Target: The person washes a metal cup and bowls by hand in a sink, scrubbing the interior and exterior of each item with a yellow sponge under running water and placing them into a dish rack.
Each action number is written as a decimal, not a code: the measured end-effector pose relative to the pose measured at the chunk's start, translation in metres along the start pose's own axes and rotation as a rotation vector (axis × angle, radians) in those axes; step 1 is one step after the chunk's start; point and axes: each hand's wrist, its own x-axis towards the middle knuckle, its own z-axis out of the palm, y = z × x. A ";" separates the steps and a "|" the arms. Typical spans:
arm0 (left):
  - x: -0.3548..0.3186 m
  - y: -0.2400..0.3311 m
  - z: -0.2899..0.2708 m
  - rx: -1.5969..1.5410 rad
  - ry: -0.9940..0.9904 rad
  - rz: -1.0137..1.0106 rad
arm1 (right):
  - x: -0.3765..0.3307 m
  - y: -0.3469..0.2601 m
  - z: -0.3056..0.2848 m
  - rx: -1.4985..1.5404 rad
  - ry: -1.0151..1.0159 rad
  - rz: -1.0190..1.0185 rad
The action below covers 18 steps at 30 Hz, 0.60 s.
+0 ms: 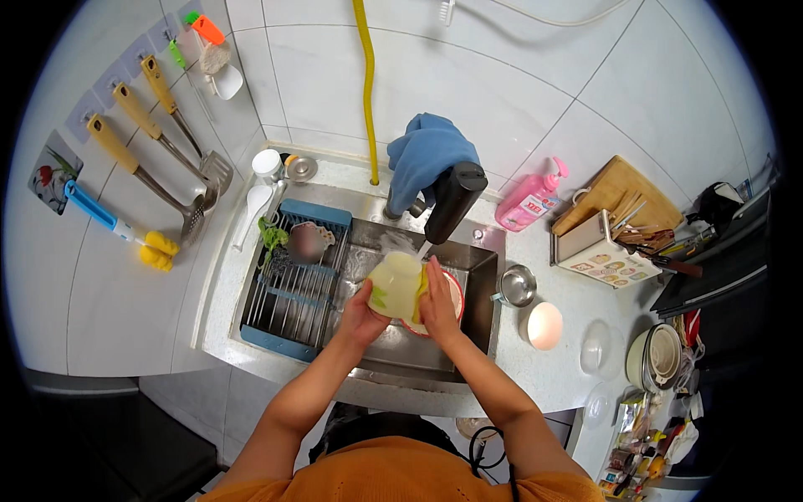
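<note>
Over the sink [481, 293], my left hand [363, 316] grips the left side of a pale yellow bowl [393, 280] with green leaf marks. My right hand [437, 303] presses a yellow-green cloth or sponge [420, 294] against the bowl's right side, its fingers together. Water runs from the black faucet [454, 201] toward the bowl's upper edge. Beneath the bowl and my right hand, a bowl with a red rim [457, 294] sits in the basin, partly hidden.
A blue-ended drying rack [284, 341] spans the sink's left side, holding leafy greens [272, 240]. A blue cloth [431, 155] drapes the faucet. On the right counter stand a pink pump bottle [529, 202], a metal cup [517, 285], a pale pink bowl [544, 326] and a chopstick holder [606, 251].
</note>
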 end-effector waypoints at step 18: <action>-0.035 0.016 -0.018 0.252 0.137 -0.070 | 0.046 0.000 -0.027 0.298 -0.066 0.289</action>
